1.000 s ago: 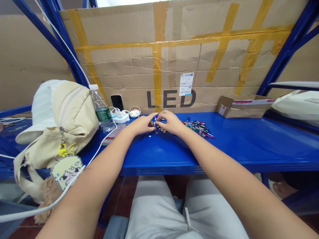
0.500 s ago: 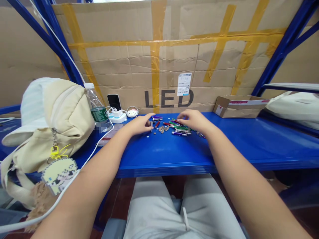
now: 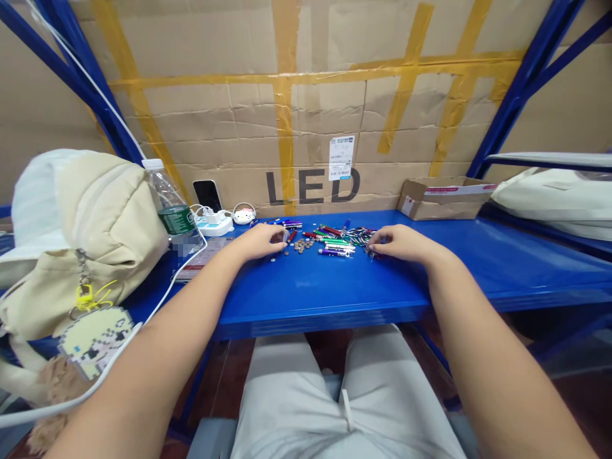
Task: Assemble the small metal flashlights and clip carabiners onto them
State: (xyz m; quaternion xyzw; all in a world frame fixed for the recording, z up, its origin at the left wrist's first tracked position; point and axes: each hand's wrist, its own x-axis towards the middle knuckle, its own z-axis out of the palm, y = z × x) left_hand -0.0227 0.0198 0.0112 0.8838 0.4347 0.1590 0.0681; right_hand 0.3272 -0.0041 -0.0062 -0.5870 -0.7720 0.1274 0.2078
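A scatter of small coloured metal cylinders (image 3: 335, 241) lies on the blue shelf (image 3: 335, 290), with a little heap of round button cells (image 3: 301, 245) to its left. My left hand (image 3: 262, 241) rests curled beside the button cells, its fingertips pinched round a small silver piece. My right hand (image 3: 399, 242) lies at the right end of the scatter with its fingers bent down onto several of the cylinders; what it grips, if anything, is hidden.
A cream bag (image 3: 90, 236) with a pixel keychain (image 3: 98, 331), a water bottle (image 3: 173, 210), a phone (image 3: 207, 193), a white power strip (image 3: 213, 223) and a cable (image 3: 157, 299) crowd the left. A flat cardboard box (image 3: 444, 199) sits at the back right. Taped cardboard (image 3: 310, 127) walls the back.
My hands were together over the pile; the right hand has swept to the right end of the scatter, spreading the cylinders. The left hand stayed by the button cells. The view shifted left.
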